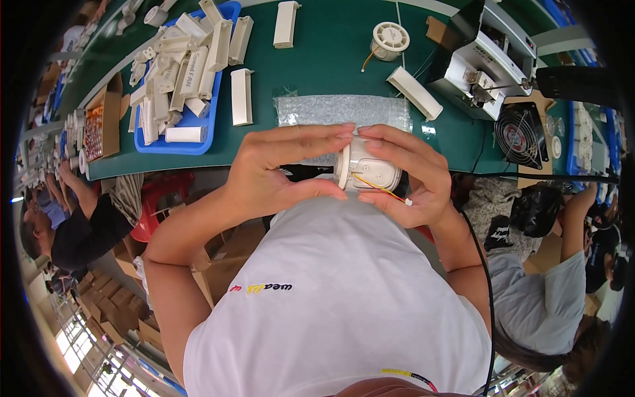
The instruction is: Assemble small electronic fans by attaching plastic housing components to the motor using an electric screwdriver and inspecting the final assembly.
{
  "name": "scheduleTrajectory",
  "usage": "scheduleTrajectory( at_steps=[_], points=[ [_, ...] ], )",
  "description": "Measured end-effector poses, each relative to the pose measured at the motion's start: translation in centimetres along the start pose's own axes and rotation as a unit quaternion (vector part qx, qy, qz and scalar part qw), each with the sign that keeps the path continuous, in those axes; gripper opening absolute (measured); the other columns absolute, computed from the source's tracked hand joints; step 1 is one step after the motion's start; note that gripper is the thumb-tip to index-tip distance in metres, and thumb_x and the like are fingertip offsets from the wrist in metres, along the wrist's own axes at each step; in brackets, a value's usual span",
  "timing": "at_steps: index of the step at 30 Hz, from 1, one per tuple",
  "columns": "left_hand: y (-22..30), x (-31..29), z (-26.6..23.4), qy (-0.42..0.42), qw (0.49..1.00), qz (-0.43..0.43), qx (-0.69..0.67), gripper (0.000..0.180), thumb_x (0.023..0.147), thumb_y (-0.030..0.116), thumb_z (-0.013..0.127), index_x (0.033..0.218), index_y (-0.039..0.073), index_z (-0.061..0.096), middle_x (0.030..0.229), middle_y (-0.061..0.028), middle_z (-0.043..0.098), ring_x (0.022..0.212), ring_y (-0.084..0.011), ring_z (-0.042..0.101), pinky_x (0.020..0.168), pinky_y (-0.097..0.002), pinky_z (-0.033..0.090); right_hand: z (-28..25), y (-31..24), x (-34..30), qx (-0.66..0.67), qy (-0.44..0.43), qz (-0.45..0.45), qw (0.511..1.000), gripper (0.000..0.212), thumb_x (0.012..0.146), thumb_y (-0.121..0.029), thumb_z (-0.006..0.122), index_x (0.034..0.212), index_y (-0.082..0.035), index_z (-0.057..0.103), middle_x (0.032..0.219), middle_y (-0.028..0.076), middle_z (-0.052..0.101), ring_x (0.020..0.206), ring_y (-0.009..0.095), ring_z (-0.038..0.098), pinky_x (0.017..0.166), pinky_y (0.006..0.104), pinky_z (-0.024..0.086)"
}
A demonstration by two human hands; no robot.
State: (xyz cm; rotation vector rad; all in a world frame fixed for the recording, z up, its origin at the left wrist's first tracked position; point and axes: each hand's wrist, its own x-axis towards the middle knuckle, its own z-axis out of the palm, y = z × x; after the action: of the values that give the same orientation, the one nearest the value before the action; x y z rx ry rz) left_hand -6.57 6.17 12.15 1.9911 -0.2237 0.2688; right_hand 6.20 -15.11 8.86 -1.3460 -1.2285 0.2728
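Between my two hands, just off the table's near edge, is a small white fan head (376, 173) with a round rim on its left side. Thin yellow and red wires with a white plug hang from its face. My left hand (281, 162) closes on the rim, fingers over the top and thumb below. The body's other end is gripped by my right hand (423, 173), with fingers above and thumb underneath. Behind my hands lies a bubble-wrap mat (344, 111), partly covered by them. A similar white fan head (390, 40) with a spoked grille stands farther back.
A blue tray (210, 135) heaped with white plastic casings sits at the left. Loose white casings (242, 97) lie around it and at right. A metal-cased machine (486, 59) and a black cooling fan (521, 134) stand at right. A co-worker (539, 304) sits at right.
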Motion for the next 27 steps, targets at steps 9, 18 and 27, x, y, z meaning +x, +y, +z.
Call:
scheduleTrajectory(
  at_steps=[9,18,27],
  points=[
    [-0.8,-0.1,0.4,0.008,1.0,-0.016,-0.017,0.063,0.061,0.017,0.09,0.118,0.001,0.069,0.125,-0.0187,0.065,0.112,-0.0295,0.067,0.095,-0.0339,0.054,0.2,0.0,0.3,-0.017,-0.007,0.004,1.0,0.059,0.066,-0.005,0.085,0.121,0.004,0.064,0.122,0.024,0.062,0.105,0.034,0.066,0.089,0.0376,0.054],
    [-4.4,2.7,1.4,0.001,0.994,-0.042,-0.096,0.063,0.069,0.006,0.087,0.127,0.005,0.062,0.128,-0.0109,0.062,0.115,-0.0229,0.063,0.098,-0.0361,0.055,0.1,4.0,-0.1,-0.037,0.017,0.078,0.996,0.064,0.07,-0.007,0.084,0.129,0.0,0.06,0.132,0.019,0.059,0.12,0.029,0.06,0.098,0.0381,0.05],
    [-6.0,3.0,3.7,0.12,0.978,-0.02,0.169,0.058,0.066,0.009,0.082,0.121,0.009,0.065,0.118,-0.0098,0.063,0.108,-0.03,0.057,0.092,-0.0384,0.047,-6.2,2.5,-1.5,-0.22,0.422,-0.05,0.878,0.054,0.08,0.002,0.068,0.13,0.002,0.048,0.124,0.016,0.055,0.108,0.024,0.057,0.086,0.0317,0.049]
  ],
)
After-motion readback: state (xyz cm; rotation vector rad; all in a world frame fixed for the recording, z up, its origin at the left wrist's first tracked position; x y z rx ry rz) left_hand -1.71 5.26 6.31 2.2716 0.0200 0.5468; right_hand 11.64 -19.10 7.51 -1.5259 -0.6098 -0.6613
